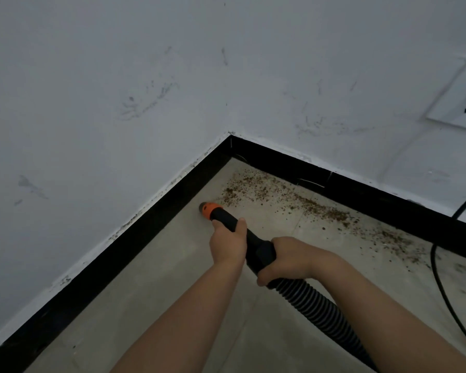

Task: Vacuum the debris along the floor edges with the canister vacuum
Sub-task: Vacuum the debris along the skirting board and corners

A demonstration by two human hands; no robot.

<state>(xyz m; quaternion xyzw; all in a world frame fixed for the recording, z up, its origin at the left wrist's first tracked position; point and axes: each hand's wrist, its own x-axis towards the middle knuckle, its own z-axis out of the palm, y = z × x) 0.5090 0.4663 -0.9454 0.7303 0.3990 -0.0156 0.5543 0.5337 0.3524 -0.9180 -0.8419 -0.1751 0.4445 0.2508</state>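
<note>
A black vacuum wand with an orange nozzle tip (209,208) points at the grey floor close to the left black baseboard (135,238). My left hand (228,242) grips the wand just behind the orange tip. My right hand (291,257) grips the black cuff where the ribbed hose (315,308) joins. Brown crumb debris (293,200) lies in a band along the right baseboard (361,195), starting near the corner and just right of the nozzle. The canister itself is out of view.
Two scuffed white walls meet at a corner (230,135). A wall socket (460,103) sits at the upper right with a black cable (441,278) running down across the floor on the right. Grey floor tiles (151,305) extend toward me.
</note>
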